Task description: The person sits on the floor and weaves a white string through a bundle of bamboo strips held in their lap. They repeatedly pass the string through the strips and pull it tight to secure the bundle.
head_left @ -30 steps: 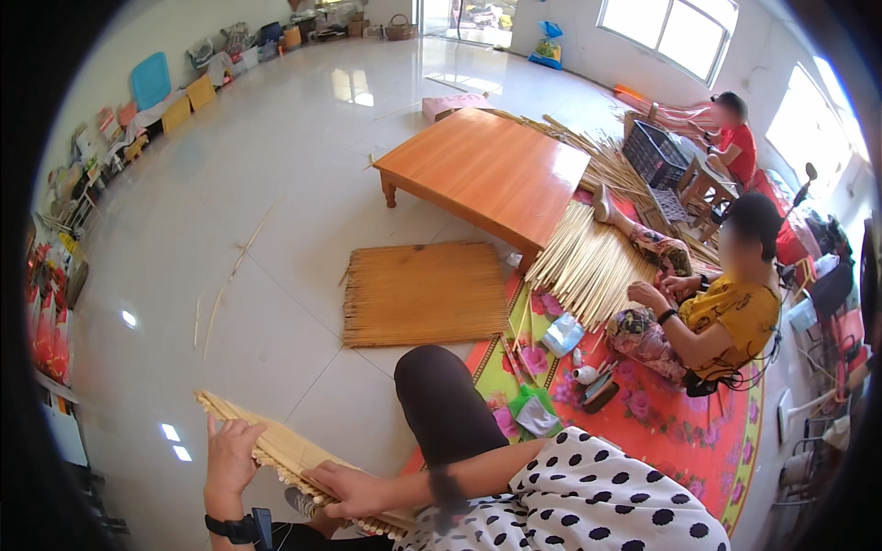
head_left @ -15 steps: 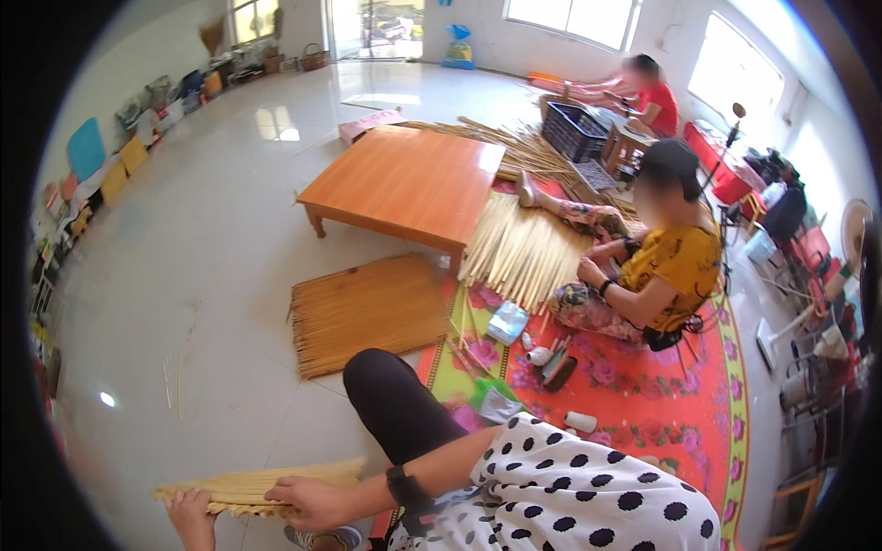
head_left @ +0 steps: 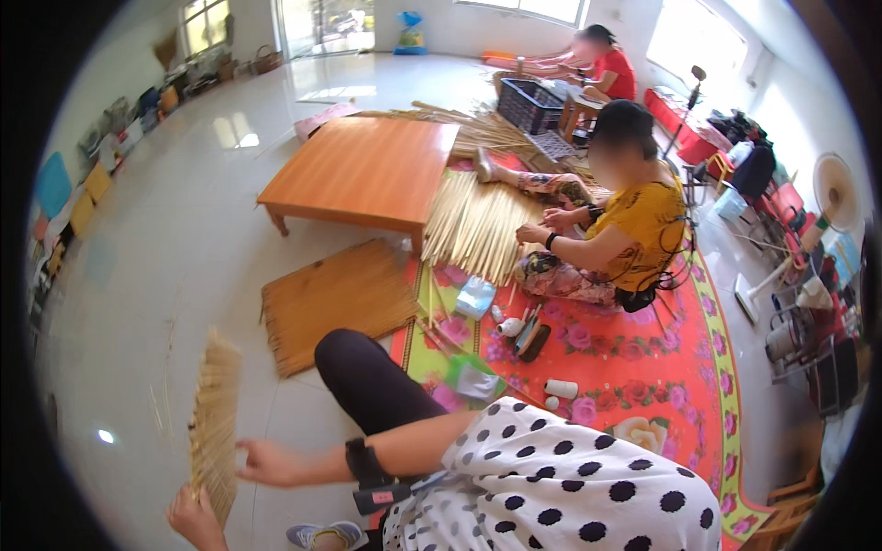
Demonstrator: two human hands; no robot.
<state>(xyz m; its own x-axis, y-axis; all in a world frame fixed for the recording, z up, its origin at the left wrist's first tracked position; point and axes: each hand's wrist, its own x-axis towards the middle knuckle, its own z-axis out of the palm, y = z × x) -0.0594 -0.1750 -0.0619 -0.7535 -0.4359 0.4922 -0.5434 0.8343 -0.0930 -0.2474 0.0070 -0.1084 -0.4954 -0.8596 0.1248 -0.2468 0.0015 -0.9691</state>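
Observation:
My left hand (head_left: 195, 519) is closed round the lower end of a pale straw mat (head_left: 215, 413), which looks like flat stalks bound side by side. The mat stands nearly upright above the tiled floor, its narrow side toward me. Just right of the mat, my right hand (head_left: 273, 462) has its fingers stretched toward the edge, slightly blurred. Whether the fingertips touch the mat I cannot tell. A black band (head_left: 367, 464) circles my right wrist.
A larger brown stalk mat (head_left: 335, 308) lies on the floor beside a low wooden table (head_left: 358, 170). On the red flowered rug (head_left: 634, 367), a co-worker (head_left: 634, 220) in yellow handles loose stalks (head_left: 473, 225). Another person in red (head_left: 614, 73) sits farther back. White thread spools (head_left: 560, 389) lie nearby.
The straw mat has swung from lying sideways to nearly upright. My right hand has come off its surface and is beside it. The view has shifted right.

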